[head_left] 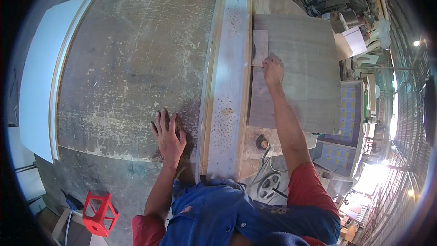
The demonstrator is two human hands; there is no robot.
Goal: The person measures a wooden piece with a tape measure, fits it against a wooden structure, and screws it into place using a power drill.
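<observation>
My left hand [168,139] lies with its fingers spread on the worn, scratched table [127,73], left of a long pale strip. My right hand [273,69] is closed at the lower corner of a small light wooden board [260,45], with its fingertips on that corner. A thin pale edge shows just left of those fingers. Under the small board lies a large brown plywood panel [300,77]. The long pale strip [223,77], with wood-coloured edges and many small spots, runs between my hands. My right fingers partly hide the corner they touch.
A white panel [50,77] lies at the table's left edge. On the floor stands a red plastic stool [99,214]. A dark round knob [261,142] and a handwheel [269,186] sit near my right side. Clutter and a cabinet with labelled sheets [348,114] line the right.
</observation>
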